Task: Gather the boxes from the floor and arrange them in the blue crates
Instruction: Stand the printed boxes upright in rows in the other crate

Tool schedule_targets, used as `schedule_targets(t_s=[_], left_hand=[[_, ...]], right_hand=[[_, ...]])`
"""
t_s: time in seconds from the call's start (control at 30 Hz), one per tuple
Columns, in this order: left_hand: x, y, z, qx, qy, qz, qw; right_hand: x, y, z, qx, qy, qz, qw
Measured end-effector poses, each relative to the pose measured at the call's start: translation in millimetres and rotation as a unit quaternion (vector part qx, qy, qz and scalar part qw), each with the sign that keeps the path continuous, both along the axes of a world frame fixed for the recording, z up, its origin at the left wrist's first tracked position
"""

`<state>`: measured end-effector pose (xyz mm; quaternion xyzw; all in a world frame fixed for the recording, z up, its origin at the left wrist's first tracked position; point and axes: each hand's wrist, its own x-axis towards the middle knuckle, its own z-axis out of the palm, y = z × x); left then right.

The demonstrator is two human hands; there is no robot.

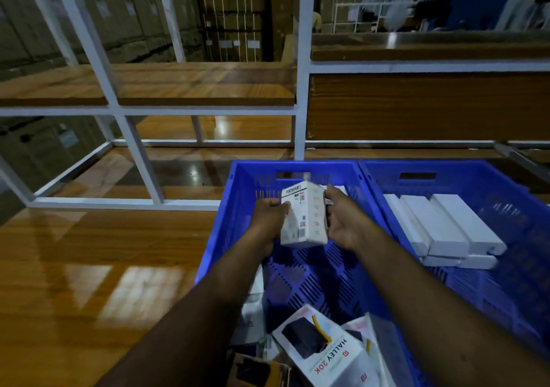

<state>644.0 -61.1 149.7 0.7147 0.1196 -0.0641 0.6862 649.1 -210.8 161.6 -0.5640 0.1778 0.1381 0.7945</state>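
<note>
Two blue crates stand side by side on the wooden floor. Over the left crate (238, 196) both hands hold one white box (303, 217) with a barcode and printed label. My left hand (272, 217) grips its left side and my right hand (345, 223) grips its right side. The box hangs above the crate's slotted bottom, near the far wall. The right crate (506, 282) holds several long white boxes (446, 229) stacked in rows. Loose boxes, one white with "HALLEY 20K" (327, 354), lie at the near end of the left crate.
A white metal shelving frame (302, 89) with wooden boards stands just behind the crates. Glossy wooden floor (89, 267) spreads to the left. Stacked brown cartons (232, 14) fill the background beyond the shelves.
</note>
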Motion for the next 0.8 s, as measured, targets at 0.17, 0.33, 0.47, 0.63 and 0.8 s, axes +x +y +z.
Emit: schedule_targets(t_s=[0.17, 0.33, 0.47, 0.63, 0.8], left_hand=[[-6, -8, -2, -0.009, 0.023, -0.015, 1.0], [-9, -11, 2, -0.062, 0.047, -0.01, 0.997], [-13, -11, 4, -0.08, 0.055, -0.028, 0.995], [-15, -14, 7, -0.139, 0.061, 0.0, 0.988], [-15, -15, 7, -0.189, 0.116, 0.037, 0.974]], right_hand=[[-1, -7, 0, -0.061, -0.004, 0.011, 0.998], [-3, -5, 3, -0.084, -0.016, 0.027, 0.996], [-7, -3, 8, -0.094, -0.018, 0.031, 0.995], [-5, -1, 9, -0.075, 0.02, 0.02, 0.997], [-5, -1, 3, -0.054, 0.043, 0.037, 0.997]])
